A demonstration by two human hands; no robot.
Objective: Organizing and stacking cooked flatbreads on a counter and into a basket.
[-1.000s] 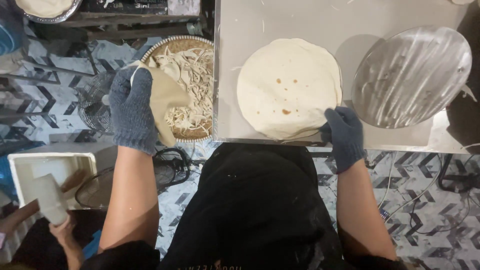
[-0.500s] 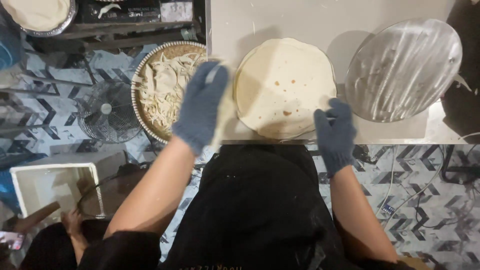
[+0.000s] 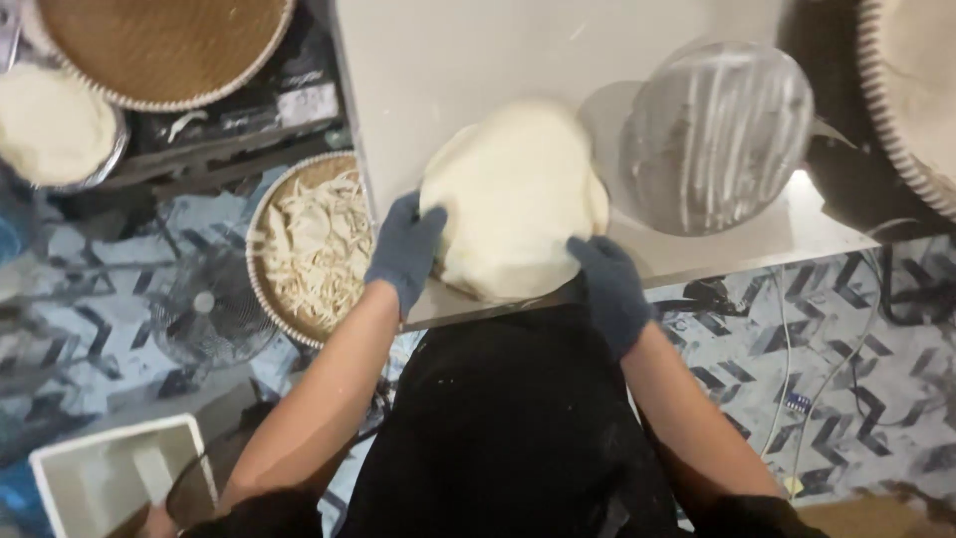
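Hands first: your left hand [image 3: 403,249] and right hand [image 3: 609,289], both gloved, pinch opposite edges of the pale round flatbread [image 3: 510,197] lifted above the table [image 3: 448,60] at mid-frame. Keep both grips even so it doesn't tear, clear of the metal disc [image 3: 712,134] at right.

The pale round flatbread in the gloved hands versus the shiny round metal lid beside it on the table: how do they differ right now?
The pale round flatbread is soft, matte cream and bulging, lifted at its near edge by the left hand and right hand; the shiny round metal lid is rigid, silver, streaked white and lies untouched on the white table. The flatbread looks blurred; the lid is sharp. Both are round, similar in size, side by side.
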